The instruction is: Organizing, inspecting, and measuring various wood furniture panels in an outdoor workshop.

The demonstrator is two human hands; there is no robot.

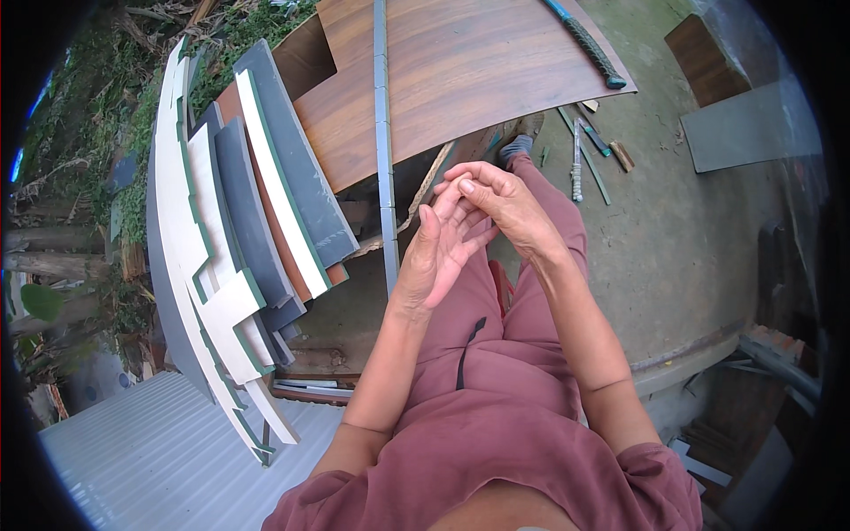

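Observation:
My left hand [436, 252] is held palm up in front of my lap, with its fingers stretched out and no object in it. Over its fingertips bends my right hand [518, 208], whose thumb and fingers pinch the end of a left finger. Whether anything tiny lies between them is too small to tell. Just beyond the hands is a wood-grain board [460, 71]. A long narrow grey metal strip [382, 115] lies across it. A tool with a dark wrapped handle [593, 49] rests near the board's far right edge.
Stacked white panels with green edges [235, 327] and dark grey panels [292, 150] stand at left, above corrugated sheeting [150, 451]. On the concrete floor at right lie a white-handled tool [576, 168], a wood piece [622, 157] and a grey board [748, 128].

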